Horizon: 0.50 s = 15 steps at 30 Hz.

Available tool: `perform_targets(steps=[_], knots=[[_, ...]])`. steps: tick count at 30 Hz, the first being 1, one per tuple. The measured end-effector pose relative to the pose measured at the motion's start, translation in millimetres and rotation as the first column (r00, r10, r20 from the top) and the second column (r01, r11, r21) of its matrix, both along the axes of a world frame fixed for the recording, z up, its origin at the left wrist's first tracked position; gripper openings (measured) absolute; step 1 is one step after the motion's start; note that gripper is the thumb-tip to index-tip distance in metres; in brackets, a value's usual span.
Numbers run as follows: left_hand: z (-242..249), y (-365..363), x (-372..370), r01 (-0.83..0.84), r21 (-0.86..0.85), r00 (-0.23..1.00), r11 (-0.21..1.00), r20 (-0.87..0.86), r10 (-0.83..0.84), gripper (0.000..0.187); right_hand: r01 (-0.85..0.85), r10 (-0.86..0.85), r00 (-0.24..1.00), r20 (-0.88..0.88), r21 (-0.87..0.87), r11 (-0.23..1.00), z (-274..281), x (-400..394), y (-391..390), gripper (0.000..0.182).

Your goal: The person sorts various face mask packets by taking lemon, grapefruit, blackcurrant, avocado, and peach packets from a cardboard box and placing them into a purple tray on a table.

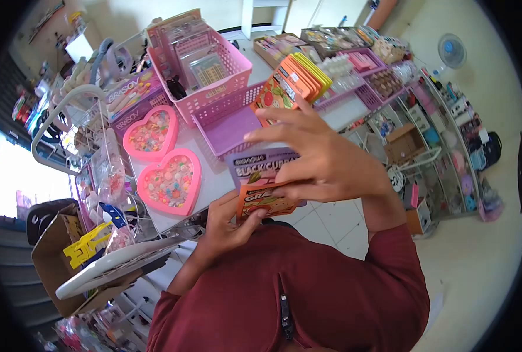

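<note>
My left hand [224,222] grips an orange packet [272,205] at its lower left, thumb across the front; "GRA" shows in its printing. Behind it stands a purple packet [243,166] marked "BLACK CURRANT". My right hand [325,164] reaches over from the right, its thumb and a finger pinching at the upper edges of these packets, the other fingers spread. Just beyond it, a row of orange packets [281,88] and yellow packets [313,71] stands upright in the purple basket [223,132], whose near left part shows its bare bottom.
Two pink heart-shaped boxes [170,185] of colourful pieces lie left on the white table. Behind them are a pink basket [231,88] of packaged goods and a "BRASOV" box [134,100]. Goods-filled trays [384,82] line the back right. A white rack [120,261] stands near my left arm.
</note>
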<state>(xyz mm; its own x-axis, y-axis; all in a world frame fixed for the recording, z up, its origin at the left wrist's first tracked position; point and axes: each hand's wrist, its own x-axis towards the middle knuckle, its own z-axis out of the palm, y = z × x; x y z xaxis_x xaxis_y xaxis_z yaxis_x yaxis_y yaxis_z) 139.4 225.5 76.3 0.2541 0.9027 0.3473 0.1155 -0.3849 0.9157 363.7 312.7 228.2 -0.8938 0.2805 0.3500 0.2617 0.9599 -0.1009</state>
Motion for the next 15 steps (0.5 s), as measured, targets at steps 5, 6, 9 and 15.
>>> perform_targets(steps=[5, 6, 9, 15], knots=[[0.2, 11.7, 0.0, -0.183, 0.14, 0.983, 0.973, -0.003, 0.185, 0.019, 0.246, -0.502, 0.726, -0.47, -0.505, 0.828, 41.1, 44.0, 50.2, 0.024], [0.4, 17.0, -0.8, -0.173, 0.27, 0.973, 0.947, -0.104, 0.207, 0.017, 0.237, -0.492, 0.738, -0.461, -0.505, 0.83, 42.5, 40.0, 61.5, 0.024], [4.7, 27.5, 4.3, -0.122, 0.461, 0.937, 0.879, -0.239, 0.256, 0.015, 0.117, -0.485, 0.764, -0.425, -0.648, 0.753, 30.8, 31.2, 112.8, 0.042], [-1.2, 39.7, 13.6, -0.016, 0.517, 0.921, 0.856, -0.326, 0.214, 0.012, 0.555, -0.499, 0.827, 0.26, -0.231, 0.799, 7.6, 15.8, 149.5, 0.026]])
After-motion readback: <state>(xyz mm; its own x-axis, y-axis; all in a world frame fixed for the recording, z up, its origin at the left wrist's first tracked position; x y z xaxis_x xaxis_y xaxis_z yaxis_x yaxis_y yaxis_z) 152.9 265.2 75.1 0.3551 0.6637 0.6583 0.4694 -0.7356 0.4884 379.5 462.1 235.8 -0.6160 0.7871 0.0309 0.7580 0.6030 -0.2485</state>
